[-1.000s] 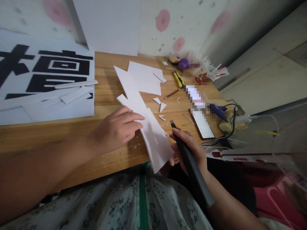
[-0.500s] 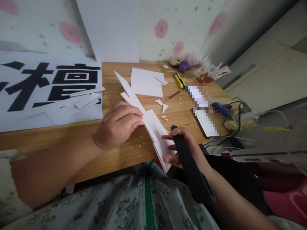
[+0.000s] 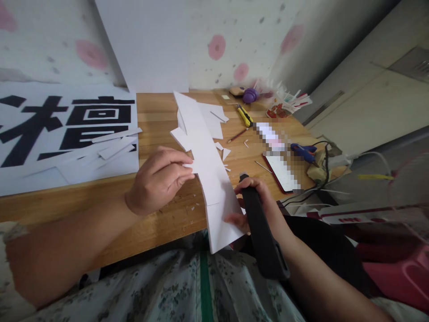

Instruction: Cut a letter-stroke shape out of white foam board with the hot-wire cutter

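Observation:
A long white foam board piece (image 3: 214,172), cut into an irregular stroke-like shape, slants from above the table down towards my lap. My left hand (image 3: 161,179) pinches a small tab on its left edge between thumb and fingertips. At the lower right edge, my right hand (image 3: 258,201) grips the piece, thumb on the face and fingers partly hidden. A long black object (image 3: 264,232) lies along that hand and wrist; I cannot make out its kind. Behind the piece, a flat white board (image 3: 214,118) is partly covered, with white offcuts (image 3: 226,153) nearby.
A sheet with large black characters (image 3: 100,105) lies left, white strips (image 3: 117,143) on it. Further right are a yellow box cutter (image 3: 244,115), a pencil (image 3: 237,135), a red-edged phone (image 3: 283,174), a blue glue gun (image 3: 303,152) with cables, and a paper cup (image 3: 279,109).
The foam board piece has been turned so its broad face shows more, its lower end swinging left. My left hand has shifted slightly left along its edge. The view has moved a little.

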`<state>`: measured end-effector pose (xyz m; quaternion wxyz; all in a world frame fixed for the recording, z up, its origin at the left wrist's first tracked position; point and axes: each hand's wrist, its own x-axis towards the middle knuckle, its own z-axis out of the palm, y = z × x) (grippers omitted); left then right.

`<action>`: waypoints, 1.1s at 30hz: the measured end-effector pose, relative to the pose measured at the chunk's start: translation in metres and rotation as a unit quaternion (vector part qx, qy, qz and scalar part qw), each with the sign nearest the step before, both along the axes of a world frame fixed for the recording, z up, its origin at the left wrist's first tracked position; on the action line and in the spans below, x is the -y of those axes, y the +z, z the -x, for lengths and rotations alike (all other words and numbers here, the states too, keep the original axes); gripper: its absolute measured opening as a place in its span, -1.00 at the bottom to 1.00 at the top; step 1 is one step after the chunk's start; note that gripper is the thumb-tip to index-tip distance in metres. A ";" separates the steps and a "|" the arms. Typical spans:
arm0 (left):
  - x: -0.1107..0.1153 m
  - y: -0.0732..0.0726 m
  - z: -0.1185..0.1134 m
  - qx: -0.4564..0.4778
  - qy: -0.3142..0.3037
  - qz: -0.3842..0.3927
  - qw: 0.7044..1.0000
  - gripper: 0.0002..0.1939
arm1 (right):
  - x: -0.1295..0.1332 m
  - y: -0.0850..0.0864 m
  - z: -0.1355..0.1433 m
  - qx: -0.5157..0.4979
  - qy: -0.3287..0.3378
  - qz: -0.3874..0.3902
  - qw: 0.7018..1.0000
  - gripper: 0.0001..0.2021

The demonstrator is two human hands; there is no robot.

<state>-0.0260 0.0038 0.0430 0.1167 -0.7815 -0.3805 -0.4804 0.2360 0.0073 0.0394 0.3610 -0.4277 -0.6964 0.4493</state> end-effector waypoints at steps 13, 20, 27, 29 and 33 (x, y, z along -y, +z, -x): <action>-0.003 -0.011 -0.017 0.527 -0.153 0.484 0.682 -0.40 | 0.022 -0.013 0.024 -0.098 -0.068 0.016 0.993 -0.70; -0.006 -0.010 -0.016 0.478 -0.126 0.524 0.694 -0.50 | 0.018 -0.013 0.017 -0.004 -0.025 -0.138 0.990 -0.72; -0.021 -0.012 0.003 0.341 -0.110 0.606 0.710 -0.45 | -0.009 0.011 -0.010 0.032 0.006 -0.203 0.979 -0.71; -0.024 -0.015 0.004 0.294 -0.113 0.620 0.718 -0.49 | -0.013 0.014 -0.013 0.030 0.010 -0.183 0.983 -0.78; -0.029 -0.024 -0.002 0.231 -0.085 0.598 0.763 -0.56 | -0.008 0.009 -0.009 0.020 -0.038 -0.133 0.990 -0.84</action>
